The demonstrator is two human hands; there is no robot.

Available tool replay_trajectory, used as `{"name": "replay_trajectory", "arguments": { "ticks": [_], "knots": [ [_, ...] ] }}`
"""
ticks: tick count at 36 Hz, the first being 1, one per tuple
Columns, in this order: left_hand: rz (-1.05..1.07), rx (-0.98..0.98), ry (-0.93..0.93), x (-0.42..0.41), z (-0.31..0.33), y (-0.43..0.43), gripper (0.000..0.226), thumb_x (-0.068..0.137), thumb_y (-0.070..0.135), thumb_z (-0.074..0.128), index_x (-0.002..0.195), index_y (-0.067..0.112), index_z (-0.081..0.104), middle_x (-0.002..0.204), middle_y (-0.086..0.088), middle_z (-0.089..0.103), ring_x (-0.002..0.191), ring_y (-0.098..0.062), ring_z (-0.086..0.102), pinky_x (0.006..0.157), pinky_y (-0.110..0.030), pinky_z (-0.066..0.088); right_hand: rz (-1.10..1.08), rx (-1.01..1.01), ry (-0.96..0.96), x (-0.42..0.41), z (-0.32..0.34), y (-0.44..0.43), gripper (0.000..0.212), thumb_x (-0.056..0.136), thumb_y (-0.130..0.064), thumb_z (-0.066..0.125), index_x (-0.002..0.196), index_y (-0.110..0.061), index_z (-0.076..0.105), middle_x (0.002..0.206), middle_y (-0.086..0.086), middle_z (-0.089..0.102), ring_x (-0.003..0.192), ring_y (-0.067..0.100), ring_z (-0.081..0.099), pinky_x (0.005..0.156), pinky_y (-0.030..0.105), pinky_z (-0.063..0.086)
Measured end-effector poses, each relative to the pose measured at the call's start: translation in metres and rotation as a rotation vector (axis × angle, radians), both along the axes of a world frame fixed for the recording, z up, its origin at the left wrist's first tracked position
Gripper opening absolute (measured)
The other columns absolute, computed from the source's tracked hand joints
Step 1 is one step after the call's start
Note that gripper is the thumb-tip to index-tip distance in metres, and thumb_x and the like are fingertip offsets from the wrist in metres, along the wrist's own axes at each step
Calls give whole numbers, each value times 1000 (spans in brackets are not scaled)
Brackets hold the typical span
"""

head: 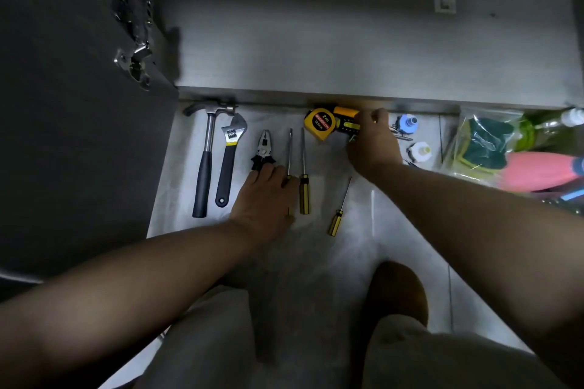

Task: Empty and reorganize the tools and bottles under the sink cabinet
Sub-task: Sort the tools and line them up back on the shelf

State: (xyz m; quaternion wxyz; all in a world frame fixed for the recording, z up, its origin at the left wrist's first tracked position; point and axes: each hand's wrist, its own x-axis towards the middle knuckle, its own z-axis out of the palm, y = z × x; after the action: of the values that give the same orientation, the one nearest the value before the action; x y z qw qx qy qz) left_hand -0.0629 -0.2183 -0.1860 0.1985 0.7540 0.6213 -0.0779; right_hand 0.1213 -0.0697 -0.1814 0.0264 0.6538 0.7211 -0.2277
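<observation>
Tools lie in a row on the pale floor in front of the open sink cabinet [347, 50]: a hammer [205, 161], an adjustable wrench [229, 161], pliers [264, 148], and two yellow-handled screwdrivers [304, 186] [338, 215]. My left hand [265, 196] lies palm down over the pliers' handles and closes on the handle of a third screwdriver [289, 151]. A yellow tape measure [319, 123] sits by the cabinet's edge. Beside it, my right hand [373, 142] grips a yellow-and-black tool [347, 125], partly hidden by my fingers.
The dark cabinet door [79, 104] stands open at the left, hinges [136, 63] showing. At the right lie two small capped bottles [407, 125] [420, 150], a plastic bag of green sponges [483, 145], a pink bottle [537, 170] and a green bottle [543, 129]. My knees fill the bottom.
</observation>
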Motion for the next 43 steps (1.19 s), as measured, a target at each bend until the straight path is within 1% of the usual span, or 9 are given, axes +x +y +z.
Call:
{"name": "replay_trajectory", "arguments": {
  "ticks": [7,15,21,24,29,35,38,40,43],
  "knots": [
    [23,38,-75,2,2,4,68,87,58,60,142,21,45,134,-2,46,128,-25,38,104,-37,35,181,-24,-170,2,-10,15,43,93,-13,61,134,-12,45,140,18,37,96,44,61,78,51,56],
    [96,93,-266,5,9,11,43,88,43,64,125,20,58,124,0,54,121,-23,43,98,-38,38,261,2,-250,14,-4,8,42,92,-4,56,132,-12,50,129,19,48,95,44,62,76,50,56],
    [366,103,-777,21,11,17,13,101,24,55,108,15,60,105,0,58,94,-17,58,79,-36,50,377,142,-122,31,14,-30,56,85,6,59,136,-14,47,120,18,51,77,42,62,57,41,46],
    [614,-60,-1019,35,17,25,15,103,28,55,114,20,61,99,0,67,85,-8,66,70,-20,54,417,157,18,35,21,-54,51,83,5,61,131,-11,54,115,15,51,80,38,60,62,38,47],
    [787,-545,-1316,47,22,33,29,104,29,54,124,12,65,99,-7,75,84,-21,76,65,-23,58,490,113,188,25,33,-84,32,85,-11,45,111,-1,62,109,19,55,82,34,59,66,42,51],
    [608,-503,-1120,40,15,22,31,98,24,65,126,11,67,110,-3,76,98,-13,73,81,-30,61,528,112,142,30,33,-100,40,84,1,66,122,-3,58,127,18,50,69,35,61,53,35,48],
    [631,-477,-1040,39,11,19,30,96,20,68,124,11,67,112,-3,75,103,-14,71,91,-33,57,360,133,116,38,26,-105,40,82,-4,65,119,-11,50,126,8,41,71,31,58,51,32,37],
    [687,-470,-1006,42,8,17,31,94,17,70,123,9,64,110,-5,75,101,-15,72,93,-38,57,186,103,89,43,17,-108,31,84,-10,64,109,-15,47,115,6,43,76,31,57,53,34,39],
    [750,-464,-941,48,5,15,32,90,19,74,117,12,59,109,-5,72,97,-17,71,91,-41,58,6,-200,-43,42,7,-113,22,92,-37,55,104,-20,51,109,7,58,92,32,62,68,34,44]
  ]
}}
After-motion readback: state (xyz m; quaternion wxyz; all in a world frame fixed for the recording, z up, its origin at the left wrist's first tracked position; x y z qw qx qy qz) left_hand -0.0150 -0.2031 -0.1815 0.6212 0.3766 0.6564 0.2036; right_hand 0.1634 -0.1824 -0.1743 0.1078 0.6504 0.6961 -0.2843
